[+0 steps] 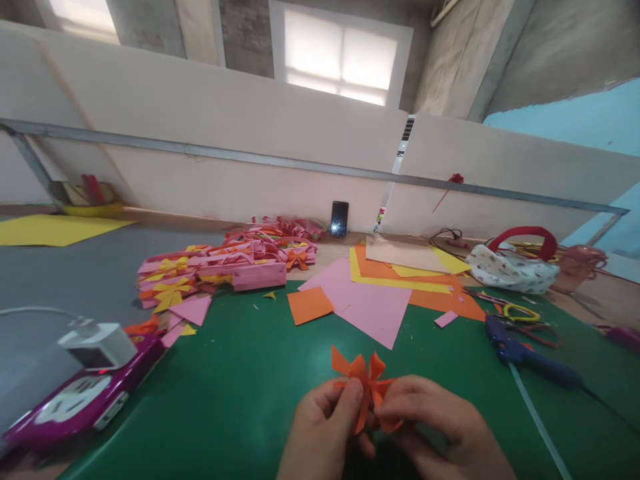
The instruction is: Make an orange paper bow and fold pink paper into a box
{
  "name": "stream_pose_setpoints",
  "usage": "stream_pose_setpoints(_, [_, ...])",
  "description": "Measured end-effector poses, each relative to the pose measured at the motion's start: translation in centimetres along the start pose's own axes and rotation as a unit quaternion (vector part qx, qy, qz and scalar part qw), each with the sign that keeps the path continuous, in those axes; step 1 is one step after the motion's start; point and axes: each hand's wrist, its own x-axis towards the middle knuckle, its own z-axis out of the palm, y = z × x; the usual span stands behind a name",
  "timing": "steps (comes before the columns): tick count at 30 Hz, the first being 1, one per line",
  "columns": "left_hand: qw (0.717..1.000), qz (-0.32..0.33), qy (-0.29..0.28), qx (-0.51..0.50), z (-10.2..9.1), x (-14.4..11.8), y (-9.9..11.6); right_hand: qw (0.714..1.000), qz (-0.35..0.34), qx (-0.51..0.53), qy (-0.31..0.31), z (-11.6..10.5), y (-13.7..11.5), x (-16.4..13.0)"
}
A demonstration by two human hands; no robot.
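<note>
Both hands, left hand and right hand, seemingly pinch the orange paper bow with closed fingertips.

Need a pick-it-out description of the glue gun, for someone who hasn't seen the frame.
Start at the green mat and go to its right edge, right of the two hands holding the orange paper bow. The glue gun lies flat there, just below the yellow-handled scissors. It is the only dark blue tool, with a pale glue stick trailing from it.
</note>
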Motion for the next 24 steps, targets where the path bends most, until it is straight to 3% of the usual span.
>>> stream_pose_setpoints(7, [1.000, 0.002, -0.003, -0.027, -0.1, 0.0, -0.2, 0.994, 0.084, 0.063, 0.008, 0.4, 0.0, 0.0])
stream_pose_setpoints(15, [1.000, 0.006, 0.003, -0.016, 0.2, -0.2, 0.1, 0.987, 0.151, 0.011, 0.044, 0.8, -0.8, 0.4])
stream_pose_setpoints(24, [1.000, 0.001, 0.004, -0.021, 0.4, -0.3, 0.1, 0.988, 0.151, -0.028, 0.033, 1.0, -0.7, 0.3])
